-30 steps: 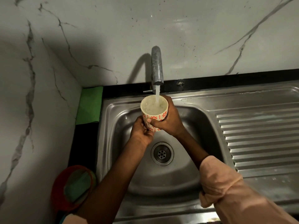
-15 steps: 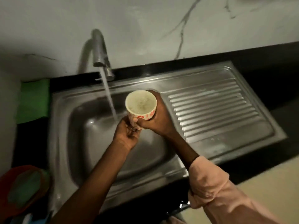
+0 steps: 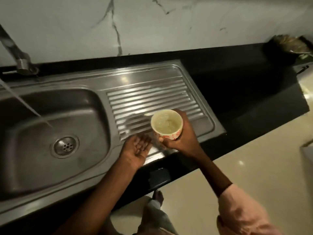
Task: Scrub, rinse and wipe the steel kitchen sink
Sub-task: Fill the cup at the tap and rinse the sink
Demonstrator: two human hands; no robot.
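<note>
In the head view, the right hand (image 3: 182,141) is gripping a cup (image 3: 166,124), fingers wrapped round its right side and thumb pressing across its near face, over the red pattern near the base. The cup is standing upright in that grip, mouth up, holding cloudy water, and it is hanging over the near right part of the ribbed drainboard (image 3: 152,99) of the steel sink (image 3: 81,168). The left hand (image 3: 137,148) is lying palm up just to the left of the cup, fingers loosely spread and holding nothing, close to the cup's base but apart from it; it is hovering over the near edge of the drainboard, and whether it is touching the steel cannot be told. The sink's basin (image 3: 50,116) is sitting well to the left of both hands, with the round drain (image 3: 65,147) in its floor. At the far left, the tap (image 3: 18,56) is leaning in from the edge of the view and a stream of water (image 3: 27,107) is running slantwise down into the basin. A black counter (image 3: 245,85) is bordering the sink on the far and right sides, under a white marbled wall (image 3: 152,22). A pink sleeve (image 3: 242,212) is covering the right forearm at the near right, above a pale floor (image 3: 254,158). A blurred dark object (image 3: 288,44) is resting on the counter at the far right.
</note>
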